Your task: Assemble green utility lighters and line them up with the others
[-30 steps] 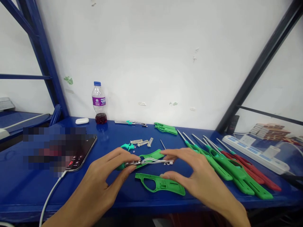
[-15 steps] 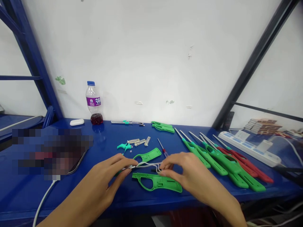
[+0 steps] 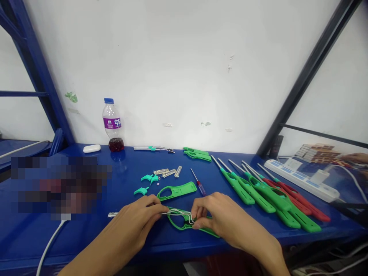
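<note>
My left hand (image 3: 143, 216) pinches the end of a metal tube whose far tip (image 3: 112, 214) pokes out past its knuckles. White wires (image 3: 179, 211) run from that end across to my right hand (image 3: 211, 212), whose fingers and thumb are closed on them beside a small black part. Both hands are low over a green handle half (image 3: 176, 224), which they partly cover. Another green handle half (image 3: 184, 189) lies just behind. To the left are teal trigger pieces (image 3: 141, 191), and clear small tanks (image 3: 169, 173) sit farther back.
A screwdriver (image 3: 198, 182) lies behind my right hand. Several green and red lighters (image 3: 258, 191) and a white power strip (image 3: 301, 180) are at the right. A bottle (image 3: 112, 128) stands near the wall. A white cable (image 3: 51, 243) crosses the left side.
Both hands have moved nearer me with the tube and wires, now over the front green half. The metal tip and one more teal piece have come into view at the left.
</note>
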Motion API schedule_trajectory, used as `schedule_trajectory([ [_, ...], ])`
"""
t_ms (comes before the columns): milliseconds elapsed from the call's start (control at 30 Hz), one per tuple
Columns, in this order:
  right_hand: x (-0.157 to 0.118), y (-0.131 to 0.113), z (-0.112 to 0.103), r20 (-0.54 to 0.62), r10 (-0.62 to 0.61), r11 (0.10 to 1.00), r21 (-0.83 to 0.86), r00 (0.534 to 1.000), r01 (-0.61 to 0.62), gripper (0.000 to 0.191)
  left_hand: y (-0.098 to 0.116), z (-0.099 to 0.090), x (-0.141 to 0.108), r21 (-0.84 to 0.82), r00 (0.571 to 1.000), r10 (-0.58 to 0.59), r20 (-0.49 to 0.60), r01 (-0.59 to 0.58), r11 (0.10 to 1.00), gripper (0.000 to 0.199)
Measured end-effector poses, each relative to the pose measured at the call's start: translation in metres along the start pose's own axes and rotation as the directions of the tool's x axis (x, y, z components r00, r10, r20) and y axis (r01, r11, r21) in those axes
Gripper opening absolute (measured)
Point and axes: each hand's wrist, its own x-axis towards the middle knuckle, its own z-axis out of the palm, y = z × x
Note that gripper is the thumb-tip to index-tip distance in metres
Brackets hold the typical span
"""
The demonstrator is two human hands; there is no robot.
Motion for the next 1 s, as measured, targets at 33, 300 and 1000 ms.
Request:
schedule_trajectory([
  [33, 0.001, 0.001, 0.0, -0.002, -0.005, 1.0, 0.014, 1.0, 0.005, 0.012, 0.0, 0.0, 0.0, -0.004, 1.0, -0.002, 0.002, 0.002, 1.0, 0.036],
  [300, 0.006, 0.015, 0.002, 0.008, -0.102, 0.986, 0.135, 0.995, 0.1, 0.011, 0.0, 0.001, -0.003, 0.001, 1.0, -0.019, 0.014, 0.019, 1.0, 0.033],
  [1000, 0.007, 0.016, 0.002, -0.004, -0.044, 0.998, 0.033, 0.999, 0.044, 0.007, -0.001, 0.003, -0.006, -0.053, 0.997, -0.043, 0.057, 0.046, 0.998, 0.03],
])
